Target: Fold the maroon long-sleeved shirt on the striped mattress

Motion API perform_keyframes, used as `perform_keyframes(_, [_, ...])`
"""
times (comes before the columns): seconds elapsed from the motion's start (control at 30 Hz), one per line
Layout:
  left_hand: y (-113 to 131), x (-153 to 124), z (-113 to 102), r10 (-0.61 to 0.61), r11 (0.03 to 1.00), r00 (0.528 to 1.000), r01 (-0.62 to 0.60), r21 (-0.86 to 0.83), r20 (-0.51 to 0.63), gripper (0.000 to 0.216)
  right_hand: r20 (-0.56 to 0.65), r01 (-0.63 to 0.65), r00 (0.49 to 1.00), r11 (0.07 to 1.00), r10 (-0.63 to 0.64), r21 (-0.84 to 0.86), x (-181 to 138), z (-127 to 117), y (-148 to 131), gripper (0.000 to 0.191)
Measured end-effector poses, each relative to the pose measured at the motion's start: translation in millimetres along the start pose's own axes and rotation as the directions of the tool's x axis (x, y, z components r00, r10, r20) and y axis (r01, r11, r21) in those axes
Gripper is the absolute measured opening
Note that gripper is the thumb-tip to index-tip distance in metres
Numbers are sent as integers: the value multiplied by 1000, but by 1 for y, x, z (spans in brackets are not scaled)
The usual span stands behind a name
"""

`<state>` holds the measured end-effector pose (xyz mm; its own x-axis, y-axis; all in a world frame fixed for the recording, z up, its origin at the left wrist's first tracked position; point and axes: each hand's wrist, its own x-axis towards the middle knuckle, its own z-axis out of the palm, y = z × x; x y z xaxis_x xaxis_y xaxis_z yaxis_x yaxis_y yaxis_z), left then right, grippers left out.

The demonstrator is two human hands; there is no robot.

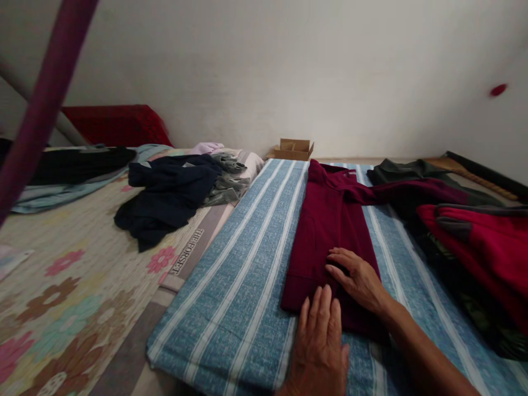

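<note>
A maroon hooded sweatshirt [330,220] lies folded lengthwise on a blue-and-white striped cloth [243,275], its hood toward the wall. My left hand [319,346] rests flat, fingers together, at the sweatshirt's near hem. Just beyond it, my right hand [357,275] lies palm-down on the maroon fabric with fingers spread. Neither hand grips anything.
A red-and-grey garment [482,247] and dark clothes [412,173] pile up on the right. Navy and grey clothes [173,192] lie heaped on a floral bedsheet [61,297] to the left. A small cardboard box [292,149] sits by the white wall. A maroon pole [45,99] crosses the top left.
</note>
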<state>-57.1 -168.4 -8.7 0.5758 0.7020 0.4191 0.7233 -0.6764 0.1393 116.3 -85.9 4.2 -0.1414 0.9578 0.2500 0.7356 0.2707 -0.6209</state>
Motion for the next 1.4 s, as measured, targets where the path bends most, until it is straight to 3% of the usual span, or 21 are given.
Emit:
perform_keyframes(0.23, [-19, -20, -4, 100, 986, 978, -122, -115, -184, 37, 131, -75, 990, 988, 57, 137, -5, -14, -2, 54])
perform_keyframes(0.43, [-29, -29, -32, 1, 969, 966, -65, -238, -257, 26, 138, -61, 990, 981, 36, 184, -5, -17, 0, 52])
perform_keyframes(0.6, [-39, 4, -49, -65, 961, 954, -18, -275, -292, 26, 119, -54, 993, 946, 16, 321, -1, -21, 0, 48])
perform_keyframes(0.7, [-46, 34, -43, -17, 961, 961, -61, -270, -276, 27, 80, -74, 996, 886, 42, 459, 0, -31, 2, 41])
perform_keyframes(0.8, [-49, 49, -31, 48, 955, 973, -110, -276, -224, 29, -14, -128, 986, 817, 164, 562, -5, -44, 9, 38])
perform_keyframes(0.9, [-47, 48, -23, 70, 951, 978, -125, -282, -197, 31, -152, -141, 935, 730, 319, 668, -14, -56, 21, 37])
perform_keyframes(1.03, [-39, 36, -18, 69, 954, 979, -122, -274, -194, 29, -275, -83, 805, 559, 526, 825, -21, -62, 37, 35])
perform_keyframes(1.1, [-35, 30, -16, 66, 956, 978, -118, -269, -197, 29, -305, -67, 751, 527, 585, 847, -21, -61, 40, 34])
perform_keyframes(1.17, [-33, 26, -15, 60, 960, 978, -111, -257, -198, 29, -309, -83, 729, 527, 611, 846, -18, -58, 40, 33])
perform_keyframes(1.3, [-38, 34, -21, 74, 962, 975, -125, -242, -211, 30, -234, -166, 774, 545, 588, 822, -8, -49, 32, 32])
perform_keyframes(1.4, [-48, 62, -31, 55, 964, 967, -117, -240, -251, 29, -159, -215, 817, 548, 555, 808, 6, -45, 27, 31])
